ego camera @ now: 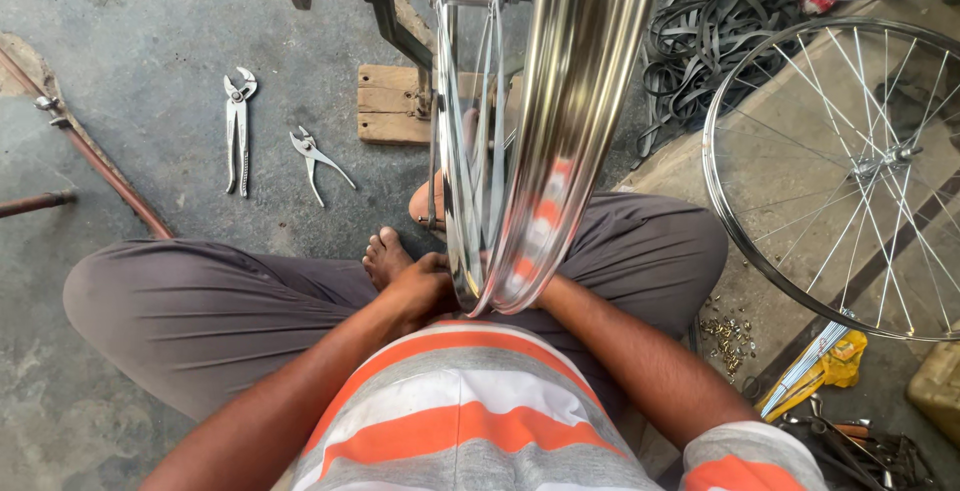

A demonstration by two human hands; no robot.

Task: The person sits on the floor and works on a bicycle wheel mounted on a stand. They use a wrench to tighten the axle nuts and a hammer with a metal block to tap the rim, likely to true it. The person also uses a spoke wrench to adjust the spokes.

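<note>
A shiny chrome bicycle rim [560, 121] with thin spokes stands upright in a dark metal truing stand [385, 6], seen edge-on in front of me. I sit cross-legged on the floor with the rim's lower edge between my knees. My left hand [425, 286] is closed against the left side of the rim's bottom, at the spokes. My right hand [540, 296] is mostly hidden behind the rim's lower edge, only the wrist showing. Whether either hand holds a small tool cannot be seen.
Two pliers [238, 129] [315, 159] lie on the concrete floor to the left. A wooden block [392, 103] sits under the stand. A spoked wheel [850, 171] lies at right, with black rubber strips [700, 46], brass nipples [728, 336] and a bundle of spokes [800, 381]. Rusty rods [90, 156] lie far left.
</note>
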